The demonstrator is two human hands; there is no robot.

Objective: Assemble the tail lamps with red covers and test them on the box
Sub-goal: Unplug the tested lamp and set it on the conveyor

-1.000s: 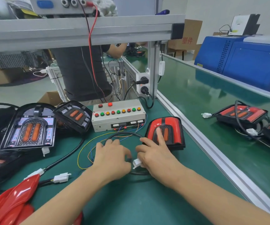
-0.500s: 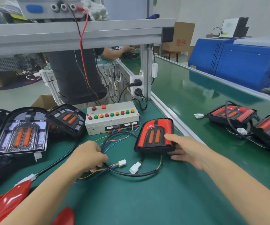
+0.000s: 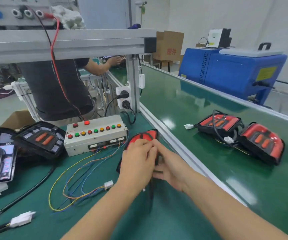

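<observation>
Both hands meet over the red-covered tail lamp on the green desk, just right of the test box. Left hand lies on top of the lamp, fingers bent; its grip looks to be round the lamp's black cable, but motion blur hides the contact, so cannot tell. Right hand is at the lamp's right edge, fingers fairly straight and spread downward, blurred; cannot tell if it pinches anything. Both forearms come in from the bottom edge and converge at the lamp.

Test box: two rows of red, green and orange buttons, one red lamp on top lit; no legible text. Coloured wires loop from its front to a white connector lying loose on the desk.

Left of the box, uncovered lamp housings. On the conveyor belt to the right, two more red-covered lamps touching each other. Cardboard box behind shows red characters, unreadable. Blue machine carries a yellow label, text illegible.
</observation>
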